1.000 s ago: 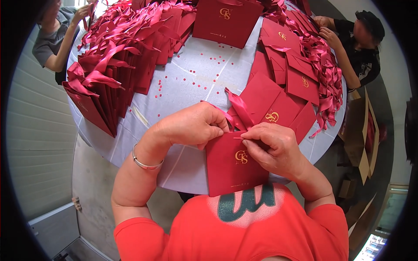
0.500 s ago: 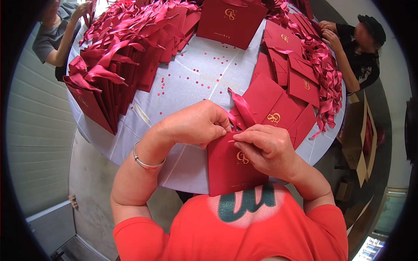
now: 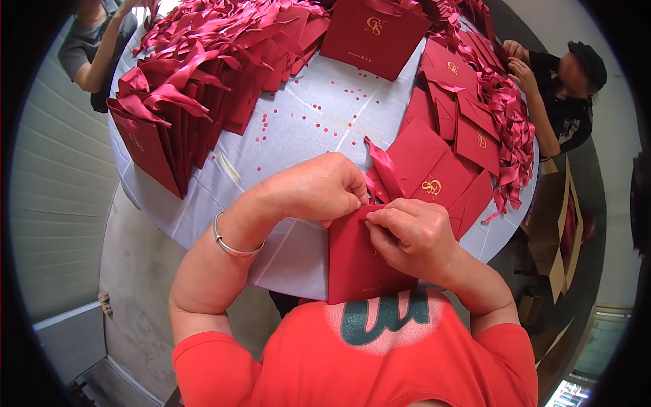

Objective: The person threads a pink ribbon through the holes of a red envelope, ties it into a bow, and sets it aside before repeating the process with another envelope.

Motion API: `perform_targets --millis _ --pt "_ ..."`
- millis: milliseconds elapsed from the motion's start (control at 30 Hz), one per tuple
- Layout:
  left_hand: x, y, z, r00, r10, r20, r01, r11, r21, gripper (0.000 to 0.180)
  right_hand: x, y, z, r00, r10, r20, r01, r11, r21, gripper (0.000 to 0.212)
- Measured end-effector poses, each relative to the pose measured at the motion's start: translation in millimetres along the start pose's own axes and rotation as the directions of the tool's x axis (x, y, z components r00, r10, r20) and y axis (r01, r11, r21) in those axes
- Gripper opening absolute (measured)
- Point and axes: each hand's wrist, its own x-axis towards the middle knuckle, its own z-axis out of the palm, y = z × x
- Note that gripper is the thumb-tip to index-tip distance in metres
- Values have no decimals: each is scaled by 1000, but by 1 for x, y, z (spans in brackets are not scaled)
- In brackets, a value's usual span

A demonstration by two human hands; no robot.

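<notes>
A dark red paper gift bag (image 3: pixel 352 264) with gold print stands at the table's near edge, against my shirt. At its top edge my left hand (image 3: pixel 332 183) is closed in a pinch, where a glossy red ribbon (image 3: pixel 384 167) meets the bag. My right hand (image 3: pixel 420 234) pinches the same rim a little to the right, its fingers covering most of the gold print. Exactly what lies between the fingertips is too small to make out. Behind my hands, more flat red bags (image 3: pixel 413 159) lie overlapping.
A dense row of ribboned bags (image 3: pixel 152 146) fills the table's left side. One bag (image 3: pixel 373 37) stands at the back. Small red paper dots (image 3: pixel 317 125) are scattered over the white tablecloth (image 3: pixel 285 146). Two people work at the far sides. An open carton (image 3: pixel 556 237) stands at right.
The view has shifted slightly, so the table appears a little further right. Both hands stay at the bag's top edge; the right fingers have curled in more and cover more of the print.
</notes>
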Motion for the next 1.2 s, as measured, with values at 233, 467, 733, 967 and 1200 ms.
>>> perform_targets --millis 233,467,733,967,1200 --pt "1 -1 2 999 40 -25 -40 999 -3 19 2 -5 8 999 -22 -39 16 990 -139 13" --pt "1 -2 4 998 19 -53 -19 1000 -7 15 9 -26 10 995 -57 84 85 918 -387 10" --pt "1 -2 5 998 -26 -49 24 999 -49 13 25 -36 3 936 113 333 46 900 -434 6" --pt "-6 6 1 997 -77 15 78 990 -115 14 23 -10 -7 945 140 294 -107 986 -125 12" --pt "-13 18 7 1000 30 -1 -30 995 -96 17 27 26 -47 788 382 482 -608 604 516 10"
